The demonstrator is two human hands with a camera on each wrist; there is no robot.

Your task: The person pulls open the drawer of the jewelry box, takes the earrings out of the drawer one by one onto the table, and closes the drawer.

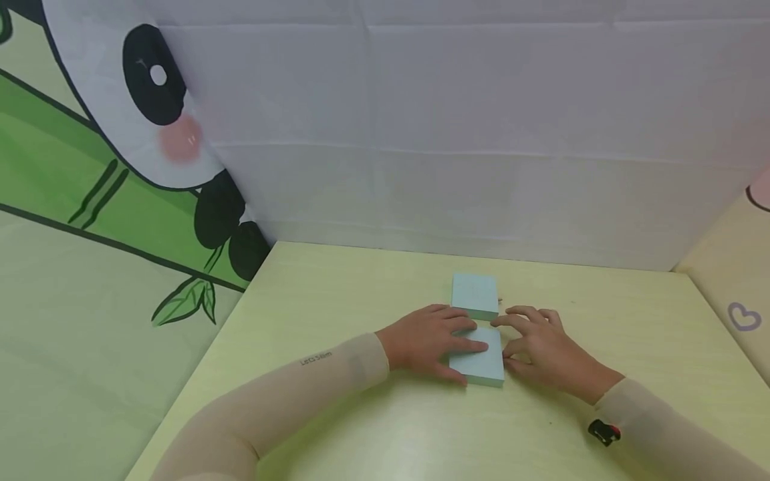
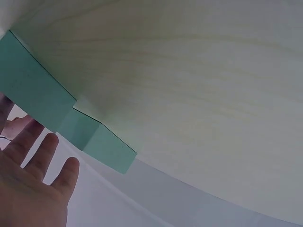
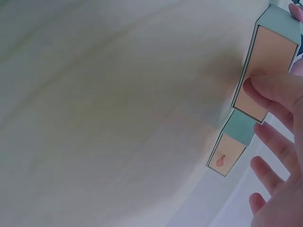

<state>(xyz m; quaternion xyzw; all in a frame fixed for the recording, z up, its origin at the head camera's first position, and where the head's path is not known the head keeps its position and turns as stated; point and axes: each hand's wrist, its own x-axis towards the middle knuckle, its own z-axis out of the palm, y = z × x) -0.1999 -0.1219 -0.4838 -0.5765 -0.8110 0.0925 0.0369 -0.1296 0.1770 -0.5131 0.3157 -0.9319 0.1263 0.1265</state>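
Observation:
Two pale mint drawer boxes lie in line on the table, a near box (image 1: 478, 364) and a far box (image 1: 474, 294). My left hand (image 1: 427, 339) holds the near box from its left, index finger across the top, thumb at the front corner. In the right wrist view, the right ends of the near box (image 3: 272, 52) and far box (image 3: 239, 127) are peach-coloured. A small reddish pull tab (image 3: 220, 161) shows on the far one. My right hand (image 1: 544, 351) has thumb and index fingertips together against the near box's peach end; what they pinch is hidden.
The pale wooden table (image 1: 337, 454) spreads around the boxes. A white cloth wall (image 1: 445, 147) rises behind it, with a printed panda sheet (image 1: 78, 321) at the left. A small black object (image 1: 604, 432) sits by the right sleeve.

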